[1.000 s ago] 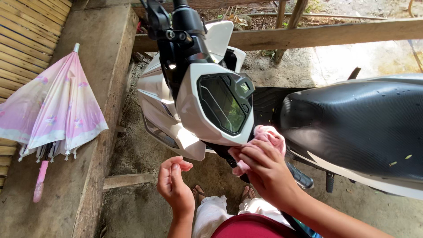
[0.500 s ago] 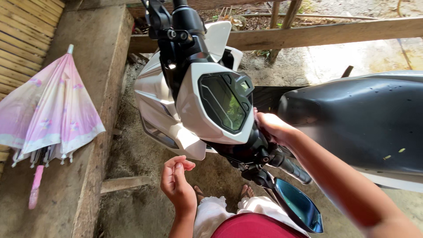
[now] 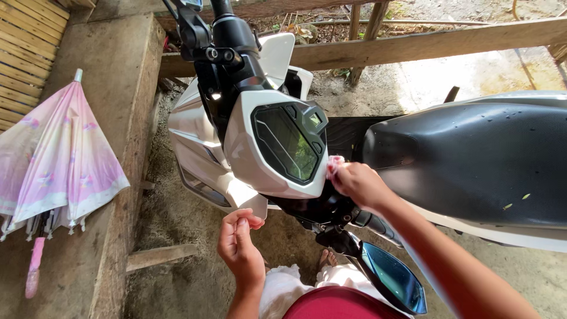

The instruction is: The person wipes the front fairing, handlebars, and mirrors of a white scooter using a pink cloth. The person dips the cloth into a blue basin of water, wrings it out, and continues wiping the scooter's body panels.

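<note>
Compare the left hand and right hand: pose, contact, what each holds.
The right hand is raised beside the scooter's instrument panel and pinches a pink cloth against its edge; the left hand hangs lower, below the white front cover, and holds nothing visible. The right hand shows its back, fingers closed on the cloth; the left hand's fingers are loosely curled, and contact cannot be told. Both are bare.

Pink cloth (image 3: 335, 163), small & bunched up, mostly hidden in the right hand (image 3: 359, 184), pressed vs the right edge of the scooter's white dash housing (image 3: 248, 150). Housing is glossy white w/ a dark, slanted screen (image 3: 286, 142) in the middle, tilted up toward the seat side, just above the black handlebar.
</note>
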